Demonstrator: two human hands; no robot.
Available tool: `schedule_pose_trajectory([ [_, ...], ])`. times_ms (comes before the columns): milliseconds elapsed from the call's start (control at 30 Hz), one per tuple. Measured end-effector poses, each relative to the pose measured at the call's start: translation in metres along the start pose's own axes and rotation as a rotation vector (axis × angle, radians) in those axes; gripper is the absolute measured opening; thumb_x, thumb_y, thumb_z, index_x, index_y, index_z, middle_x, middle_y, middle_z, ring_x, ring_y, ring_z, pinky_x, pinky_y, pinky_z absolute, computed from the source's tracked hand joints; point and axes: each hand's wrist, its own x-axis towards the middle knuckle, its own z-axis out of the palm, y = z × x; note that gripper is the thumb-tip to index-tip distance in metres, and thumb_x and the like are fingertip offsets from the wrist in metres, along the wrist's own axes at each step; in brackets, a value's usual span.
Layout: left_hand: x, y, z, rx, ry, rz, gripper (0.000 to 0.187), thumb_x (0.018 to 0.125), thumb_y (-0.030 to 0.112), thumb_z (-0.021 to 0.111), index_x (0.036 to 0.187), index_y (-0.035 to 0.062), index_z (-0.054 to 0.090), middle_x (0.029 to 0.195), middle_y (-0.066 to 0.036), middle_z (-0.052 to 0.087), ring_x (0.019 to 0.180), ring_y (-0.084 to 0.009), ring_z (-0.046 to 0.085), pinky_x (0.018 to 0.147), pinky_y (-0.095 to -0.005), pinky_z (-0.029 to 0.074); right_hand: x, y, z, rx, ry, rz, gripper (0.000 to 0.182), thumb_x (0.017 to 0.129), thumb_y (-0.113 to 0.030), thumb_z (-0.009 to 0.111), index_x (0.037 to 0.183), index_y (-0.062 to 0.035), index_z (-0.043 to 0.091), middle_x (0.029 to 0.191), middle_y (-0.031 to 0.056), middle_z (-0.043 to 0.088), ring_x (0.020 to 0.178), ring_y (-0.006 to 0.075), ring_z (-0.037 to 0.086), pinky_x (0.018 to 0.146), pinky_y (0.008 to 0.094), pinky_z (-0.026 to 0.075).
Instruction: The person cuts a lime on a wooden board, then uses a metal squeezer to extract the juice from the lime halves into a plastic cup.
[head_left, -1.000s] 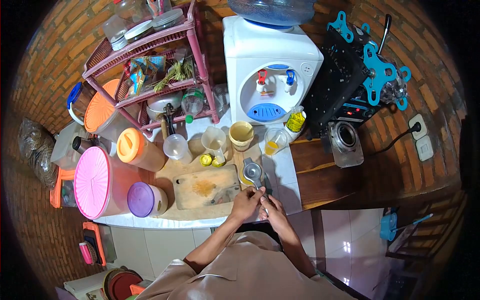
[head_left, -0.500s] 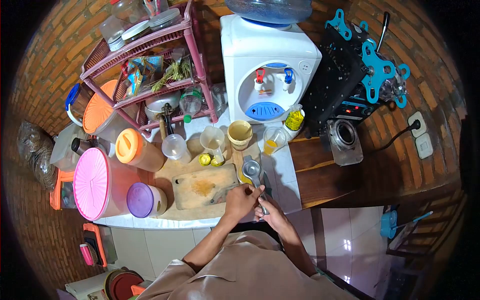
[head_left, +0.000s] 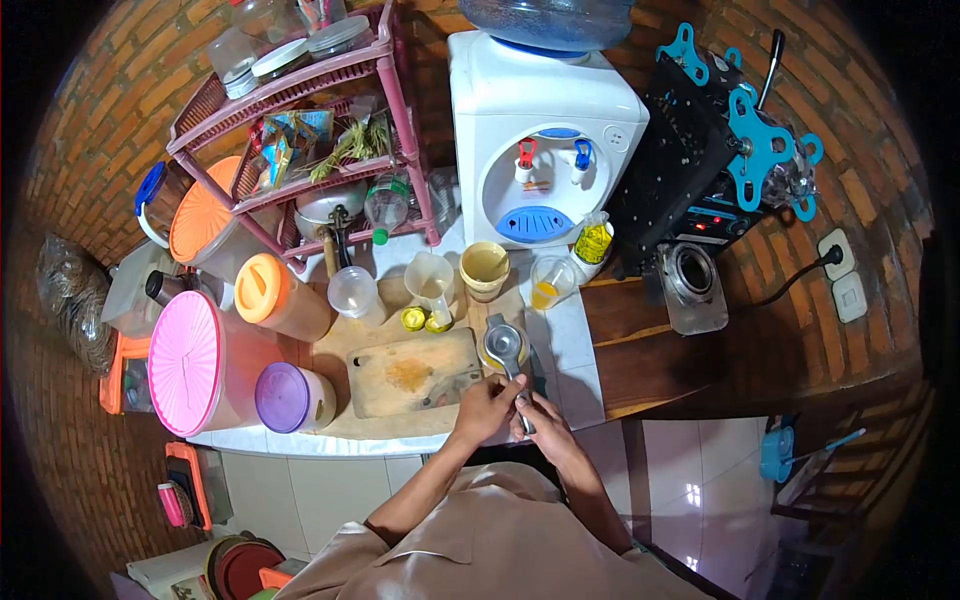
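Observation:
A grey metal citrus squeezer points away from me, its round cup over a yellowish container that it mostly hides. My right hand is closed around the handle. My left hand is closed at the same handle, fingers meeting the right hand's. Left of the squeezer lies a wooden cutting board with a wet orange-brown patch. A knife beside my left hand is partly hidden. Squeezed green-yellow citrus halves sit behind the board, by a clear plastic jug. A clear cup with orange liquid stands farther right.
A cream tub and a clear cup stand behind the board. Lidded containers, pink, purple and orange, line the left. Behind are a pink rack, a water dispenser and a black sealing machine.
The squeezer stays in both hands over the container, almost in the same place. My left hand has shifted slightly right. The whole view has moved a little.

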Motion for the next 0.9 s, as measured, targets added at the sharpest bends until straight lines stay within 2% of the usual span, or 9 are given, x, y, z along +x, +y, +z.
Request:
schedule_pose_trajectory([
  [100, 0.0, -0.004, 0.009, -0.103, 0.057, 0.031, 0.042, 0.093, 0.038, 0.064, 0.072, 0.0011, 0.06, 0.06, -0.004, 0.058, 0.057, -0.0117, 0.051, 0.058, -0.0299, 0.043, -0.002, -0.001, 0.002, -0.026, 0.077, -0.005, 0.022, 0.101, -0.027, 0.051, 0.093, -0.0064, 0.052, 0.063, 0.0002, 0.048, 0.057, 0.0105, 0.047, 0.054, 0.0265, 0.039],
  [200, 0.003, -0.009, 0.012, -0.08, 0.082, 0.065, 0.042, 0.093, 0.037, 0.065, 0.071, 0.0016, 0.06, 0.059, -0.004, 0.057, 0.057, -0.0107, 0.05, 0.057, -0.0296, 0.042, -0.001, 0.002, 0.001, -0.012, 0.115, -0.003, 0.021, 0.101, -0.025, 0.052, 0.089, -0.0072, 0.05, 0.059, -0.0009, 0.046, 0.052, 0.0103, 0.044, 0.052, 0.0268, 0.037],
  [267, 0.003, -0.008, 0.012, -0.078, 0.076, 0.057, 0.041, 0.093, 0.036, 0.065, 0.071, 0.0018, 0.06, 0.059, -0.004, 0.056, 0.056, -0.0105, 0.05, 0.056, -0.0296, 0.042, -0.001, 0.003, -0.001, 0.03, 0.084, 0.017, 0.018, 0.101, -0.025, 0.051, 0.1, -0.0068, 0.052, 0.063, -0.0022, 0.045, 0.055, 0.0074, 0.044, 0.055, 0.0244, 0.039],
  [533, 0.009, -0.015, 0.013, -0.097, 0.041, 0.068, 0.042, 0.092, 0.038, 0.066, 0.071, 0.0022, 0.061, 0.056, -0.002, 0.055, 0.053, -0.0097, 0.049, 0.052, -0.0294, 0.041, -0.005, -0.002, 0.0, 0.007, 0.109, 0.029, 0.018, 0.102, -0.024, 0.05, 0.104, -0.0067, 0.052, 0.064, -0.0033, 0.043, 0.056, 0.0072, 0.044, 0.056, 0.0251, 0.04],
  [600, 0.004, -0.003, 0.009, 0.082, 0.079, 0.013, 0.044, 0.088, 0.044, 0.065, 0.075, 0.0015, 0.068, 0.068, -0.018, 0.067, 0.068, -0.0304, 0.068, 0.066, -0.0388, 0.051, -0.005, -0.001, 0.0, -0.008, 0.106, 0.038, 0.018, 0.102, -0.024, 0.049, 0.105, -0.0072, 0.052, 0.066, -0.0031, 0.044, 0.058, 0.0072, 0.045, 0.057, 0.0257, 0.041],
  [633, -0.003, 0.008, 0.007, 0.083, 0.077, 0.014, 0.044, 0.088, 0.044, 0.065, 0.075, 0.0015, 0.068, 0.068, -0.018, 0.067, 0.068, -0.0304, 0.068, 0.066, -0.0388, 0.051, -0.004, 0.001, 0.0, 0.026, 0.124, 0.031, 0.016, 0.102, -0.023, 0.05, 0.103, -0.0073, 0.052, 0.066, -0.0025, 0.044, 0.058, 0.0081, 0.045, 0.056, 0.0264, 0.041],
  [700, -0.015, 0.027, 0.004, 0.473, 0.235, 0.194, 0.045, 0.088, 0.043, 0.066, 0.075, 0.0006, 0.068, 0.069, -0.018, 0.067, 0.069, -0.0348, 0.068, 0.065, -0.0408, 0.052, -0.004, 0.003, 0.002, 0.059, 0.135, 0.025, 0.015, 0.101, -0.022, 0.051, 0.1, -0.0073, 0.051, 0.066, -0.002, 0.045, 0.057, 0.0091, 0.045, 0.055, 0.0272, 0.042],
  [833, -0.012, 0.025, 0.003, 0.468, 0.218, 0.216, 0.046, 0.087, 0.044, 0.066, 0.075, -0.0002, 0.068, 0.068, -0.018, 0.067, 0.065, -0.0357, 0.067, 0.061, -0.0425, 0.051, -0.005, 0.0, 0.002, 0.115, 0.097, 0.041, 0.017, 0.101, -0.023, 0.051, 0.11, -0.0087, 0.05, 0.073, -0.0017, 0.046, 0.062, 0.0076, 0.046, 0.058, 0.028, 0.044],
  [900, -0.005, 0.017, 0.004, 0.281, 0.172, 0.196, 0.046, 0.088, 0.043, 0.066, 0.074, -0.0003, 0.067, 0.065, -0.017, 0.066, 0.061, -0.0347, 0.066, 0.059, -0.0418, 0.051, -0.004, -0.001, -0.001, 0.148, 0.084, 0.04, 0.019, 0.101, -0.025, 0.051, 0.111, -0.009, 0.05, 0.076, -0.0013, 0.047, 0.063, 0.0073, 0.046, 0.058, 0.0281, 0.044],
])
